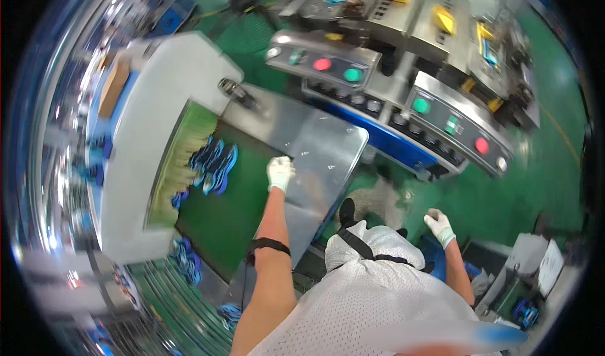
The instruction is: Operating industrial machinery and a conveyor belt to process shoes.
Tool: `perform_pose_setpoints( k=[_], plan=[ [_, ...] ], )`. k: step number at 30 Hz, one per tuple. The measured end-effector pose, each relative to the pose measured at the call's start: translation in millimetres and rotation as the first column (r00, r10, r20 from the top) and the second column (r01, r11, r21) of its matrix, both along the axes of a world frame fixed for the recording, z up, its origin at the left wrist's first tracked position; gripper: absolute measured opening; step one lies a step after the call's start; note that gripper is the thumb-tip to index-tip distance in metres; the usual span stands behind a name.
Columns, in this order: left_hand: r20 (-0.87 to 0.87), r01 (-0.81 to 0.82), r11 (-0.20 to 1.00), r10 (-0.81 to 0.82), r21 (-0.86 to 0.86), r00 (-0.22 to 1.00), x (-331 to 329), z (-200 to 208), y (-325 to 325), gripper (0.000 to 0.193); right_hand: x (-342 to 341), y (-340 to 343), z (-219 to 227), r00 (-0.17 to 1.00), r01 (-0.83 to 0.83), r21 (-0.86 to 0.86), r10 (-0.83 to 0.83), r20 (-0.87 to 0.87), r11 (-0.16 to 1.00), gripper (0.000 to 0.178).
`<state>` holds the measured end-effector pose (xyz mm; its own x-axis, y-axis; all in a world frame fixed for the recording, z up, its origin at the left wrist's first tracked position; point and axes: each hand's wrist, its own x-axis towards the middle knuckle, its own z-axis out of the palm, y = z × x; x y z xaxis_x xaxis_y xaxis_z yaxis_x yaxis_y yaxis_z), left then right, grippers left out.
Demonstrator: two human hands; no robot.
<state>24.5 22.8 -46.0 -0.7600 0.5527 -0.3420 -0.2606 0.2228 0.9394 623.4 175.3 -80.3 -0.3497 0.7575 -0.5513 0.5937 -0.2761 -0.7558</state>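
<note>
My left hand (pixel 281 174), in a white glove, is over the border between a green conveyor belt (pixel 217 236) and a metal tabletop (pixel 321 157). Its fingers are curled in, and a small dark bit shows at their tips that I cannot make out. Several black-and-blue shoe pieces (pixel 214 165) lie on the belt to its left, by a yellowish fringe curtain (pixel 179 157). My right hand (pixel 439 225), gloved as well, hangs apart over the floor on the right, fingers loosely closed with nothing visible in them.
A white machine housing (pixel 142 135) arches over the belt. Ahead stands a steel machine with two control panels (pixel 331 59) bearing red and green buttons. More shoe pieces (pixel 184 259) lie near a roller rack (pixel 170 305). A grey bin (pixel 485 255) sits at right.
</note>
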Motion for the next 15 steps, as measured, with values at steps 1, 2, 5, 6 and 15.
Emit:
perform_pose_setpoints(
  k=[1,2,5,6,15],
  plan=[
    [0.041,-0.157,0.984,0.154,0.083,0.987,-41.4,11.0,-43.3,0.013,-14.9,-1.5,-22.8,0.996,-0.071,-0.051,0.074,0.048,0.996,0.054],
    [-0.047,-0.311,0.947,0.315,0.081,0.948,-58.1,17.7,-65.1,0.016,-15.8,-0.8,-42.6,0.987,-0.075,-0.090,0.087,0.132,0.993,0.054],
    [-0.194,-0.411,0.900,0.382,-0.141,0.903,-120.8,-2.3,-179.4,0.020,-48.6,-6.2,-66.6,0.932,-0.075,-0.206,0.142,0.335,0.976,0.054],
    [-0.184,-0.410,0.869,0.370,-0.277,0.910,-130.6,-24.0,-219.8,0.025,-64.5,-7.8,-54.8,0.928,-0.011,-0.283,0.114,0.354,0.959,0.053],
    [-0.661,-0.617,0.476,0.094,-0.627,0.744,-281.8,-113.6,-428.1,0.074,-219.0,-12.3,50.1,0.898,-0.047,-0.235,0.144,0.416,0.971,0.041]
  ],
)
